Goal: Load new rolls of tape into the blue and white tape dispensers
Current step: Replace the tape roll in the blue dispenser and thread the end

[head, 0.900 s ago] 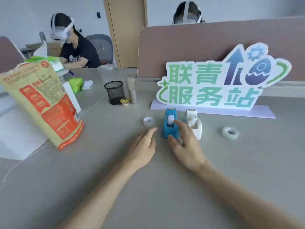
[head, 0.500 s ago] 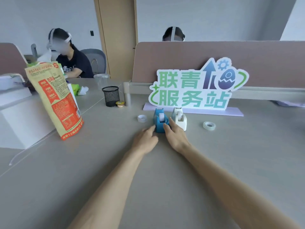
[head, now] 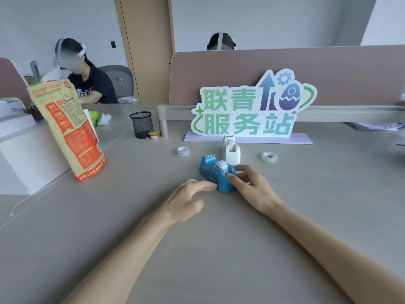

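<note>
The blue tape dispenser (head: 213, 175) stands on the grey desk, turned at an angle, with a white roll (head: 221, 166) sitting in its top. My right hand (head: 252, 186) grips its near right end with thumb and fingers. My left hand (head: 188, 198) rests on the desk, its fingertips touching the dispenser's near left side. The white tape dispenser (head: 230, 149) stands just behind, apart from both hands. One loose tape roll (head: 183, 151) lies to the left and another tape roll (head: 269, 156) lies to the right.
A green sign on a lilac base (head: 249, 110) stands behind the dispensers against a partition (head: 328, 71). An orange and yellow bag (head: 70, 130) stands at left beside a white box (head: 19, 150). A black mesh cup (head: 141, 124) is further back. Two people sit beyond.
The blue dispenser has been pulled toward me, away from the white one, and turned at an angle. My right hand now grips its end and my left fingertips touch its side.
</note>
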The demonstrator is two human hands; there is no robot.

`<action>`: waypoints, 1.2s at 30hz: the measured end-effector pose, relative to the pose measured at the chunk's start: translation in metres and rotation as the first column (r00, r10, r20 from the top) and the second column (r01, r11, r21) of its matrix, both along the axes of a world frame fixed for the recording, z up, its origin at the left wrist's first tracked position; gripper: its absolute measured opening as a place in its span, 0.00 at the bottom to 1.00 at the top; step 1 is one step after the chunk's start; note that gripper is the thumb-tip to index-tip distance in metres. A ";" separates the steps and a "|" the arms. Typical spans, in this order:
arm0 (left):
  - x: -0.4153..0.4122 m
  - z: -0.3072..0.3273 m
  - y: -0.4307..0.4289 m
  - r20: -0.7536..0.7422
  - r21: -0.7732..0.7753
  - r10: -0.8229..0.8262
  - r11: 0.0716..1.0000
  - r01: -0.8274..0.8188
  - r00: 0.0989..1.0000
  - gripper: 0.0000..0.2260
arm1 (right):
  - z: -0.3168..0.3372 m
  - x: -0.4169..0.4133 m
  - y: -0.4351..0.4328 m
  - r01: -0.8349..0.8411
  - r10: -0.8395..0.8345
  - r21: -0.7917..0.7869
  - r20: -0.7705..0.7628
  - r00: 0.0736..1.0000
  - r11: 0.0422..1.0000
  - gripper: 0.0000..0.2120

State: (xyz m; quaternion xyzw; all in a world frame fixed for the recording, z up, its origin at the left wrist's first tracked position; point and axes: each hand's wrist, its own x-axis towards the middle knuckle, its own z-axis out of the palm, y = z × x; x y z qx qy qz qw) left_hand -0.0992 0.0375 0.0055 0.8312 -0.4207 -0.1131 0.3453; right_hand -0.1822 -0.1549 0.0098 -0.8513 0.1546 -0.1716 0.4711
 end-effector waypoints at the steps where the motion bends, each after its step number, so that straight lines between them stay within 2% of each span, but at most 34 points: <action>1: 0.003 -0.001 -0.004 0.001 -0.025 0.001 1.000 -0.001 1.000 0.26 | 0.000 0.002 0.001 0.017 -0.017 -0.010 0.002 1.000 1.000 0.20; 3: 0.012 -0.002 -0.014 -0.008 -0.082 0.105 0.991 -0.105 0.994 0.15 | -0.002 0.009 0.004 0.035 -0.034 -0.080 0.006 0.999 0.996 0.26; 5: 0.023 -0.004 -0.021 -0.017 -0.155 0.246 0.957 -0.246 0.969 0.10 | -0.006 0.014 0.004 0.024 -0.026 -0.178 -0.008 1.000 0.984 0.27; 6: 0.027 -0.005 -0.023 -0.032 -0.198 0.285 0.938 -0.286 0.958 0.10 | -0.006 0.015 0.002 0.017 -0.018 -0.195 -0.005 1.000 0.981 0.26; 8: 0.034 -0.008 -0.023 -0.096 -0.235 0.297 0.921 -0.312 0.950 0.18 | -0.004 0.014 -0.003 0.002 -0.002 -0.194 0.001 1.000 0.981 0.23; 12: 0.035 -0.012 -0.019 -0.102 -0.161 0.222 0.958 -0.236 0.970 0.37 | -0.001 0.015 -0.018 -0.094 0.089 -0.170 -0.039 0.995 0.981 0.21; 16: 0.035 -0.010 -0.021 -0.170 -0.173 0.170 0.964 -0.199 0.971 0.39 | -0.002 0.017 -0.028 -0.177 0.173 -0.123 -0.040 0.984 0.977 0.21; 18: 0.036 -0.010 -0.022 -0.144 -0.177 0.165 0.966 -0.190 0.976 0.37 | -0.004 0.019 -0.023 -0.143 0.153 -0.253 0.020 0.988 0.957 0.19; 20: 0.036 -0.010 -0.023 -0.119 -0.171 0.157 0.969 -0.176 0.981 0.33 | -0.004 0.022 -0.018 -0.077 0.144 -0.385 0.149 0.978 0.920 0.18; 22: 0.036 -0.010 -0.022 -0.116 -0.187 0.160 0.966 -0.180 0.980 0.27 | 0.003 0.026 -0.018 -0.086 0.202 -0.468 0.204 0.958 0.880 0.13; 26: 0.039 -0.011 -0.022 -0.099 -0.244 0.175 0.950 -0.194 0.980 0.25 | 0.024 0.033 -0.024 -0.157 0.318 -0.676 0.120 0.940 0.720 0.09; 30: 0.040 -0.013 -0.023 -0.058 -0.242 0.160 0.955 -0.169 0.985 0.25 | 0.036 0.034 -0.025 -0.189 0.328 -0.808 0.006 0.944 0.558 0.11; 33: 0.042 -0.014 -0.024 -0.053 -0.241 0.175 0.953 -0.182 0.983 0.23 | 0.037 0.033 -0.023 -0.202 0.343 -0.857 -0.031 0.939 0.474 0.16; 36: 0.040 -0.013 -0.025 -0.024 -0.233 0.191 0.954 -0.191 0.981 0.22 | 0.037 0.031 -0.020 -0.188 0.336 -0.876 -0.031 0.941 0.445 0.21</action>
